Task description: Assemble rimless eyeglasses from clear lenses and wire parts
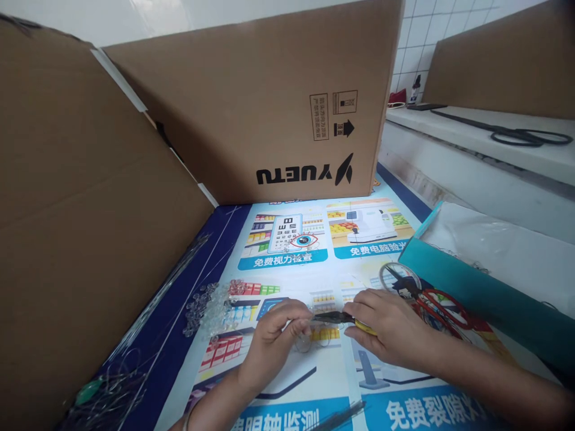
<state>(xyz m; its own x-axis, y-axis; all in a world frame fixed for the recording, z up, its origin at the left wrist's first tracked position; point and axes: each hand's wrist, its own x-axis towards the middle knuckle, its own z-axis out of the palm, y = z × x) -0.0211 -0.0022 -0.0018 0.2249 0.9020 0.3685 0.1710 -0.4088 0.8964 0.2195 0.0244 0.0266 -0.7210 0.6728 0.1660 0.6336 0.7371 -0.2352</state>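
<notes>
My left hand (274,338) is closed in a pinch on a thin wire piece (309,342), held just above the printed poster (287,245). My right hand (389,326) grips small pliers (335,317) with yellow handles. The dark jaws point left and meet the wire at my left fingertips. A heap of clear beads (209,305) lies to the left of my left hand. Red-handled scissors (431,299) rest right behind my right hand.
Cardboard walls stand at the left (81,227) and at the back (269,102). A teal box (476,287) lined with clear plastic sits at the right. Thin wires (148,311) lie along the left cardboard. Black scissors (516,134) rest on a white ledge at the far right.
</notes>
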